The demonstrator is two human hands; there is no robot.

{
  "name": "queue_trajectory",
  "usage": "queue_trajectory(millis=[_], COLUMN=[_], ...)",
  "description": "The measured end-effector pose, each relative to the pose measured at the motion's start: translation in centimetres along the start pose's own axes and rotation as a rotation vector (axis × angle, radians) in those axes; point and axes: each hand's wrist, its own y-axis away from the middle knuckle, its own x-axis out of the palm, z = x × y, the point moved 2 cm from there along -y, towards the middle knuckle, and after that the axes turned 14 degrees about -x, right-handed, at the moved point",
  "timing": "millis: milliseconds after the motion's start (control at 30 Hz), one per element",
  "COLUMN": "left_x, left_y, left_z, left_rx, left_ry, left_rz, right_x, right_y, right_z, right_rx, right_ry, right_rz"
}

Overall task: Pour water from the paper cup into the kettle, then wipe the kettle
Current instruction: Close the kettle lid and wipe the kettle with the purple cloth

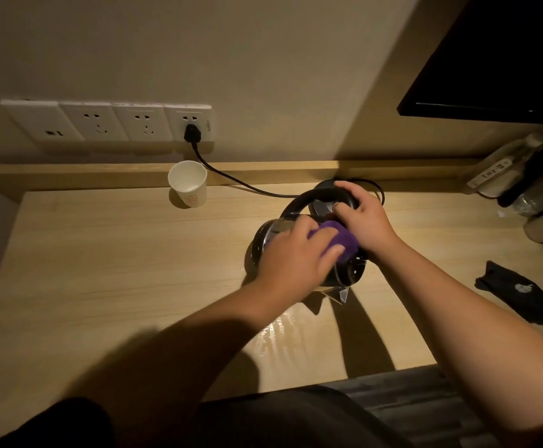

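Observation:
A shiny steel kettle with a black handle is tipped over on the wooden desk, its spout toward me. My right hand grips the black handle from above. My left hand presses a purple cloth flat against the kettle's side, fingers fairly straight. The white paper cup stands upright at the back of the desk, left of the kettle and apart from both hands.
A wet patch glistens on the desk in front of the spout. A black cord runs from the wall socket to the kettle base. A black cloth and bottles lie at the right.

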Motion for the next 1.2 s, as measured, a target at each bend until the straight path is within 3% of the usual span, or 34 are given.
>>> queue_trajectory(millis=[133,367,500,633,733,800,867,1000,1100,1200], left_x=[1.2,2.4,1.7,1.3,1.8,2.1,2.5,2.7,2.4,2.0], left_y=[0.9,0.0,-0.1,1.4,2.5,2.6,2.6,2.1,1.6,1.5], left_z=[0.2,7.9,8.0,1.4,-0.8,0.4,2.6,7.7,9.9,8.5], left_rx=[0.069,-0.316,-0.381,-0.099,0.115,0.147,0.057,-0.304,-0.384,-0.377], left_ry=[-0.063,-0.160,-0.146,0.073,0.013,-0.035,-0.038,-0.086,-0.155,-0.062], left_rz=[-0.086,-0.028,-0.021,-0.066,-0.108,-0.135,-0.137,-0.053,-0.025,-0.035], right_x=[0.0,-0.7,-0.3,0.1,0.5,0.5,0.2,-0.1,-0.3,-0.4], right_y=[0.1,0.7,0.5,0.5,0.7,0.9,1.0,1.5,1.4,1.6], right_z=[0.0,-0.3,-0.2,-0.8,-1.1,-1.2,-1.5,-2.0,-2.3,-2.7], right_rx=[0.021,0.147,0.173,0.252,0.284,0.319,0.340,0.404,0.457,0.484], right_ry=[0.011,-0.083,-0.076,-0.105,-0.097,-0.120,-0.149,-0.217,-0.237,-0.244], right_rz=[-0.023,-0.130,-0.170,-0.208,-0.204,-0.225,-0.254,-0.310,-0.363,-0.403])
